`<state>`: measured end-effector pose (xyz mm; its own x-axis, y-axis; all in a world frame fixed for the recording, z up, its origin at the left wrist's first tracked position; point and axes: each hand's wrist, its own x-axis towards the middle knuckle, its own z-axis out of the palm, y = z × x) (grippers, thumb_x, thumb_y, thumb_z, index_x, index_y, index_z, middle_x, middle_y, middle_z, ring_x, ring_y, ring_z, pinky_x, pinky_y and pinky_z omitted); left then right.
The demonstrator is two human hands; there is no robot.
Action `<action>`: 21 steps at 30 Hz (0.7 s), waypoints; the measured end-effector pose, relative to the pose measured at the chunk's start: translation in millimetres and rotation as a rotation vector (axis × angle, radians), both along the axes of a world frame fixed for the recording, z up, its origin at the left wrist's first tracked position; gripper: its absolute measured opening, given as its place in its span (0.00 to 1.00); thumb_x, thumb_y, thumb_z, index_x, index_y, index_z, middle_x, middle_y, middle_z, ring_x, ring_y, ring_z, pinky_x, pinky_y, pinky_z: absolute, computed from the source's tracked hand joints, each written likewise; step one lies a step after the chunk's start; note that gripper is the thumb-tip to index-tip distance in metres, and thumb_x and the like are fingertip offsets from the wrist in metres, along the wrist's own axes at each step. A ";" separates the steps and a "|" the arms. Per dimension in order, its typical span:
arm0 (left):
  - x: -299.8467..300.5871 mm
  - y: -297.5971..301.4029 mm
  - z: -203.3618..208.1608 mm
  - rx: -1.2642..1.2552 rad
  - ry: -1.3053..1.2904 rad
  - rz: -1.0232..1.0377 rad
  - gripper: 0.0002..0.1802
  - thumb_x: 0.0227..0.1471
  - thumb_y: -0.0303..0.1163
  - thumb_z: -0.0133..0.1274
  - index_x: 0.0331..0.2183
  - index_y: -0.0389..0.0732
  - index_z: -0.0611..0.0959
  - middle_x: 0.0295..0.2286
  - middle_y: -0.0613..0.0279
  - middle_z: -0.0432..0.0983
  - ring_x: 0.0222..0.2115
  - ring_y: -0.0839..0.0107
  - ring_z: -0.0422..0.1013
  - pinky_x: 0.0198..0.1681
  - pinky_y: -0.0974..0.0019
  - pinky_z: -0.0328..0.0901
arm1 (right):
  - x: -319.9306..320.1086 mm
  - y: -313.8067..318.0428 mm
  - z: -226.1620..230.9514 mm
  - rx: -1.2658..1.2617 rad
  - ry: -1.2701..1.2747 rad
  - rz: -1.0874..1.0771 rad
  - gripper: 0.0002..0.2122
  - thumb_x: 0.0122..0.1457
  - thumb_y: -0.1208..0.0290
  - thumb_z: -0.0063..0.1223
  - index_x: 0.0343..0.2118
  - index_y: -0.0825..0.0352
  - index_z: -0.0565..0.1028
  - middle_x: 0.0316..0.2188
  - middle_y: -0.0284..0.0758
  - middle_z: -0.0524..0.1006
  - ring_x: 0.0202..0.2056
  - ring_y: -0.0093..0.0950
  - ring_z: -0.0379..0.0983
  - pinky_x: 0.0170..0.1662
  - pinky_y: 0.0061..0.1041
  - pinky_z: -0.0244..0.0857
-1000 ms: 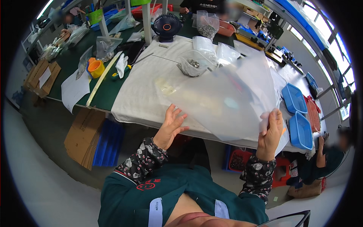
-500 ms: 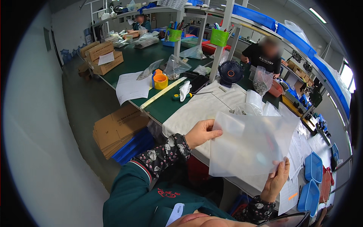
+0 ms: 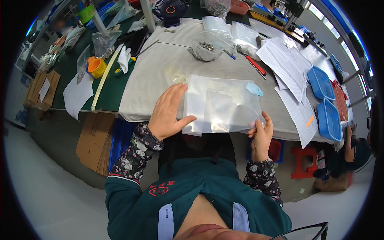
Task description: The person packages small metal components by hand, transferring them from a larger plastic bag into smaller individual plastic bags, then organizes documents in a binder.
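A clear plastic bag [image 3: 224, 105], flat and rectangular, lies at the front edge of the cloth-covered table [image 3: 148, 72]. My left hand [image 3: 168, 114] is at its left edge, fingers stretched out and thumb spread over the plastic. Pinched between the thumb and fingers of my right hand [image 3: 261, 135] is the bag's lower right corner. A small light blue piece [image 3: 255, 89] shows at the bag's upper right; whether it is on or under the plastic I cannot tell. Beyond the bag stands a clear plastic container [image 3: 206, 45] with small metal parts.
Printed sheets [image 3: 283, 68] and two blue baskets [image 3: 329, 120] are on the right. A red pen-like tool [image 3: 256, 66] lies near a blue pen [image 3: 229, 55]. To the left are yellow tape [image 3: 97, 68] and a white cloth [image 3: 124, 59]. A person [image 3: 354, 152] is at far right.
The bag has come down from the air onto the table. My left hand has gone from pinching its edge to lying open beside it. The view has tilted down and turned right.
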<state>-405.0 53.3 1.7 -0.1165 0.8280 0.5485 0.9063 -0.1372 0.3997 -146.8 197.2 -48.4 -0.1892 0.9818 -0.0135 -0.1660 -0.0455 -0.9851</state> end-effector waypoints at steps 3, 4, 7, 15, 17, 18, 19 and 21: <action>34.0 -1.6 -13.3 -0.276 0.239 0.005 0.49 0.35 0.48 0.60 0.56 0.45 0.56 0.55 0.46 0.49 0.57 0.50 0.46 0.54 0.43 0.45 | -9.1 8.5 13.1 0.000 0.048 -0.040 0.18 0.57 0.76 0.42 0.50 0.70 0.58 0.20 0.33 0.71 0.14 0.16 0.65 0.15 0.12 0.59; 39.1 0.4 -20.1 -0.281 0.236 -0.002 0.49 0.35 0.48 0.60 0.56 0.45 0.56 0.55 0.46 0.49 0.57 0.50 0.46 0.54 0.43 0.45 | -17.1 10.8 17.4 0.007 0.119 -0.031 0.17 0.57 0.76 0.41 0.50 0.69 0.59 0.20 0.33 0.71 0.15 0.17 0.66 0.16 0.13 0.59; 48.6 12.1 -37.0 -0.218 0.189 0.110 0.47 0.36 0.46 0.59 0.56 0.45 0.57 0.55 0.48 0.49 0.57 0.51 0.46 0.54 0.41 0.44 | -28.7 3.5 36.5 0.013 0.253 0.075 0.14 0.58 0.76 0.40 0.48 0.69 0.62 0.20 0.33 0.71 0.15 0.17 0.67 0.17 0.14 0.61; -7.7 6.9 -21.8 0.331 0.094 0.335 0.26 0.32 0.12 0.41 0.38 0.37 0.77 0.37 0.58 0.75 0.44 0.56 0.67 0.50 0.52 0.56 | -23.6 -29.5 98.3 0.327 0.437 0.327 0.10 0.59 0.75 0.40 0.42 0.73 0.66 0.24 0.42 0.74 0.14 0.18 0.65 0.18 0.13 0.61; -12.7 -1.1 -0.7 0.418 0.269 0.393 0.25 0.33 0.11 0.41 0.38 0.37 0.77 0.37 0.57 0.74 0.44 0.58 0.67 0.50 0.53 0.56 | -17.3 -21.6 89.4 0.356 0.392 0.287 0.10 0.59 0.74 0.41 0.42 0.73 0.67 0.24 0.40 0.74 0.15 0.17 0.65 0.19 0.12 0.61; -14.8 -4.2 1.7 0.504 0.449 0.456 0.24 0.34 0.11 0.42 0.38 0.37 0.77 0.37 0.57 0.74 0.44 0.60 0.67 0.50 0.55 0.57 | -14.4 -14.6 77.7 0.274 0.236 0.257 0.11 0.59 0.73 0.41 0.42 0.73 0.67 0.23 0.38 0.74 0.15 0.16 0.65 0.19 0.12 0.60; -17.3 -5.7 -1.8 0.505 0.443 0.453 0.24 0.34 0.11 0.42 0.38 0.37 0.77 0.37 0.57 0.74 0.44 0.60 0.67 0.50 0.55 0.57 | -13.0 -7.0 64.8 0.192 0.083 0.228 0.11 0.59 0.73 0.42 0.42 0.73 0.68 0.23 0.36 0.74 0.16 0.15 0.64 0.20 0.11 0.60; -21.6 -2.3 -13.1 0.337 0.485 0.419 0.21 0.38 0.12 0.43 0.38 0.37 0.77 0.38 0.58 0.74 0.45 0.64 0.67 0.51 0.56 0.56 | -8.5 6.7 37.4 0.167 -0.122 0.220 0.11 0.58 0.73 0.43 0.41 0.72 0.70 0.20 0.32 0.74 0.17 0.14 0.65 0.20 0.12 0.58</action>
